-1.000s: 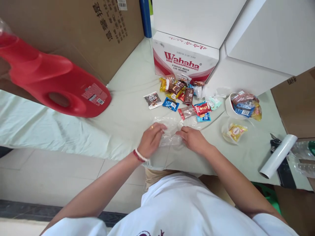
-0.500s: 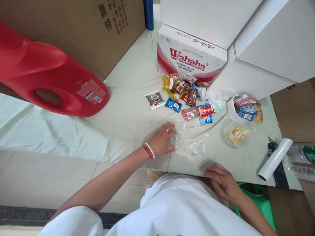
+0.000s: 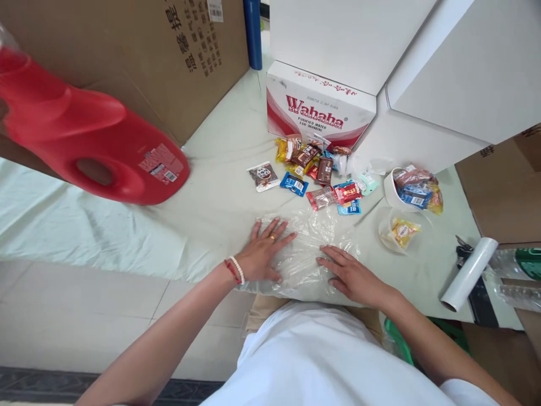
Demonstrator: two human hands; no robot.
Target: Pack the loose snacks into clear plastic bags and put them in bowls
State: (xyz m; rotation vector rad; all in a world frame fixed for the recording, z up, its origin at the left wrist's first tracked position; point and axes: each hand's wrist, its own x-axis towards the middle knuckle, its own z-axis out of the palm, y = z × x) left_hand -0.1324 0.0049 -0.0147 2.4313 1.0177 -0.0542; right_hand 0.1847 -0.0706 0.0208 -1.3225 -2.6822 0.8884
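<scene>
A crumpled sheet of clear plastic film point(image 3: 302, 262) lies spread on the cloth-covered table at its near edge. My left hand point(image 3: 264, 251) rests on the film's left side, fingers spread. On the right side of the film, my right hand point(image 3: 350, 273) lies with its fingers stretched out over it. Just beyond the film are several small wrapped snacks, among them a blue packet point(image 3: 295, 184), a black and white packet point(image 3: 262, 176) and a red packet point(image 3: 347, 192).
A white cup point(image 3: 391, 192) of snacks and a clear bowl point(image 3: 386, 234) with a yellow packet stand at the right. Beyond them lies a white roll point(image 3: 469, 274). A red jug point(image 3: 105, 141) is at the left; a Wahaha carton point(image 3: 319, 104) stands behind the snacks.
My right hand has come up from the table edge onto the film. My left hand has shifted left with its fingers spread, and the film lies flatter and wider.
</scene>
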